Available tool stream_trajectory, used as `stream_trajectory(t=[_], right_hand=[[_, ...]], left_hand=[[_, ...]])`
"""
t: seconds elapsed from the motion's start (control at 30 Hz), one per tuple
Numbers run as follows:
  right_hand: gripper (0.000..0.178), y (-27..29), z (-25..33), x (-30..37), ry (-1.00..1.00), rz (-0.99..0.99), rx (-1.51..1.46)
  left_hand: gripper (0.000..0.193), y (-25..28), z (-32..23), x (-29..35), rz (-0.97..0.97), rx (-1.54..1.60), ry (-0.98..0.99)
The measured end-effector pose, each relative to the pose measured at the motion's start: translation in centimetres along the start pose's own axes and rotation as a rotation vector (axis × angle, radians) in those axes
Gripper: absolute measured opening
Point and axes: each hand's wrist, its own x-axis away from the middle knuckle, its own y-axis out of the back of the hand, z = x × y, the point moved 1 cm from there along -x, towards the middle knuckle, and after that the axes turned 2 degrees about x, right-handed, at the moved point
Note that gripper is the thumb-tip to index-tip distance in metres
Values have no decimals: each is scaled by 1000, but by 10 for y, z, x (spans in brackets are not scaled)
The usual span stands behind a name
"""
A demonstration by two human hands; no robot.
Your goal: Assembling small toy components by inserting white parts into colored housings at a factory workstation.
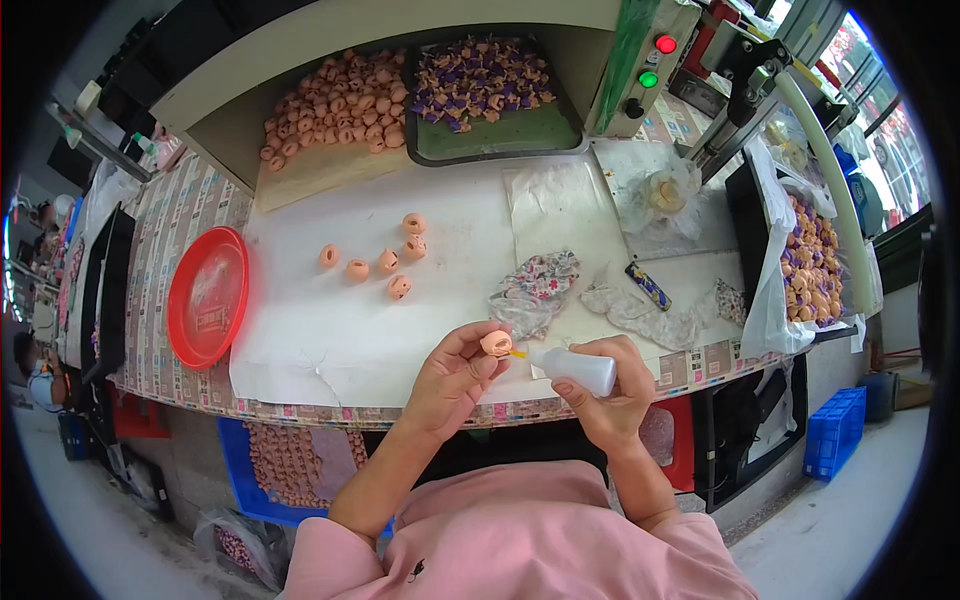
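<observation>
Hollow peach piece (496,343), pinched in the left hand (455,386), opening exposed, is held apparently to meet the yellow nozzle (518,353) of the white bottle (583,372) clasped in the right hand (616,396).

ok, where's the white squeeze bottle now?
Head view, right of centre near the table's front edge: the white squeeze bottle is in the right hand, its yellow tip toward the peach piece in the left hand.

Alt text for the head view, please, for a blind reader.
A left hand holds a small peach-coloured piece; the right hand points a white bottle with a yellow tip at it. Six similar pieces lie beyond, a red tray to their left.
</observation>
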Motion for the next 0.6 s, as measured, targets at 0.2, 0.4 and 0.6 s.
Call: stream_trajectory(t=[0.2,0.4,0.6], right_hand=[[38,3,-1,0,7,1,8],[39,5,-6,1,-4,-25,36],[36,10,-17,0,-28,-75,-7]], left_hand=[[37,-2,-1,1,-11,2,11],[37,-3,1,0,-9,7,-2],[39,-4,4,-2,-11,20,-11]])
